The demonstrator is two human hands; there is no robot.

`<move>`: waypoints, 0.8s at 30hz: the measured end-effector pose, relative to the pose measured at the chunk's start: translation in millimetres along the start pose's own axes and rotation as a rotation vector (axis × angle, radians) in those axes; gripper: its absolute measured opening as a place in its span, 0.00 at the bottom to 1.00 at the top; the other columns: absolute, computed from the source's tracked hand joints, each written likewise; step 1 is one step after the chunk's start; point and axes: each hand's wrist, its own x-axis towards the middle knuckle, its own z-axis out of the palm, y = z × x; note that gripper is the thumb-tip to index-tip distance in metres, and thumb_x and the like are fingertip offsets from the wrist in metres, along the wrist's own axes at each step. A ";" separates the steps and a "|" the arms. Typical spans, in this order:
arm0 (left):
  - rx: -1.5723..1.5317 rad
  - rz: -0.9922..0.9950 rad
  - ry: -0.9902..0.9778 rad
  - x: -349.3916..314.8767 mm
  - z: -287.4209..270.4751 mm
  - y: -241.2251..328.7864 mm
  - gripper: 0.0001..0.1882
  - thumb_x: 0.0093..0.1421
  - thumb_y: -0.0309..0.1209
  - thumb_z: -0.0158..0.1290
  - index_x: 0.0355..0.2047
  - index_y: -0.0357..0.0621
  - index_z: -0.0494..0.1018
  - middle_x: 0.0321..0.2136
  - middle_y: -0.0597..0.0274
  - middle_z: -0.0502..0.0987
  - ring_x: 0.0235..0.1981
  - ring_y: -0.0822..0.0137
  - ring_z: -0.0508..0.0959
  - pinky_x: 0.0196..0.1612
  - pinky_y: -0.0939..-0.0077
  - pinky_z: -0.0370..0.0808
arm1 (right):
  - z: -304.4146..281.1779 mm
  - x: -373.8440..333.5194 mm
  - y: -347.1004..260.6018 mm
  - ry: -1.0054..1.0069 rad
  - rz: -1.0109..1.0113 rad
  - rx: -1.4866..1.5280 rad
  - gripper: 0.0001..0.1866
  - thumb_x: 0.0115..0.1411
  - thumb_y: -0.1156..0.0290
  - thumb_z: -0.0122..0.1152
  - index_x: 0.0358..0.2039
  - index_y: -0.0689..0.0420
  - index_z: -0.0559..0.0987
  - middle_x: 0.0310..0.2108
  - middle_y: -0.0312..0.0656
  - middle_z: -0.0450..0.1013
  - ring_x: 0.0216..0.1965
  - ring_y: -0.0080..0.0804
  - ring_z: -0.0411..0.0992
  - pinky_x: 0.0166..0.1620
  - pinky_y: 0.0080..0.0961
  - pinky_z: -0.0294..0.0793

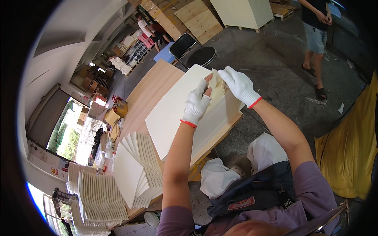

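A stack of large cream sheets (169, 122) lies at an angle on the wooden table, its far right corner fanned and lifted a little. My left hand (198, 101), in a white knitted glove with bare fingertips, rests on the top sheet. Its thumb and a finger are stretched apart, next to the fanned edges. Opposite it, my right hand (238, 85), in a white glove with a red cuff, is curled at that corner with its fingers together. The right thumb and what lies under the palm are hidden.
Fanned sheet piles (136, 169) and curved stacks (100, 196) stand at the left. Beyond the wood-grain tabletop (151, 84) is a black chair (201, 56). A person (315, 35) stands far right; another (145, 27) bends at the back. Yellow cloth (348, 153) hangs at right.
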 end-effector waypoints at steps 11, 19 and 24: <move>0.190 -0.075 -0.076 3.5 1.4 -2.7 0.20 0.60 0.37 0.67 0.52 0.53 0.79 0.33 0.52 0.83 0.36 0.57 0.83 0.44 0.64 0.78 | 1.6 -1.0 2.1 0.039 -0.030 0.004 0.26 0.76 0.46 0.40 0.38 0.56 0.73 0.28 0.55 0.75 0.34 0.59 0.75 0.38 0.52 0.69; 0.045 -0.066 -0.029 -0.4 0.8 4.1 0.19 0.65 0.31 0.61 0.56 0.48 0.79 0.24 0.68 0.68 0.29 0.75 0.70 0.37 0.77 0.71 | -2.5 -4.0 -4.7 0.008 0.004 0.024 0.25 0.76 0.45 0.42 0.37 0.57 0.71 0.27 0.55 0.74 0.33 0.59 0.75 0.37 0.52 0.69; 0.127 -0.014 -0.046 3.1 3.8 -5.9 0.19 0.63 0.36 0.63 0.54 0.53 0.78 0.37 0.50 0.84 0.38 0.56 0.84 0.45 0.66 0.79 | 4.6 -1.0 7.8 0.052 -0.036 0.003 0.24 0.76 0.47 0.44 0.37 0.56 0.71 0.25 0.55 0.74 0.31 0.58 0.75 0.35 0.52 0.68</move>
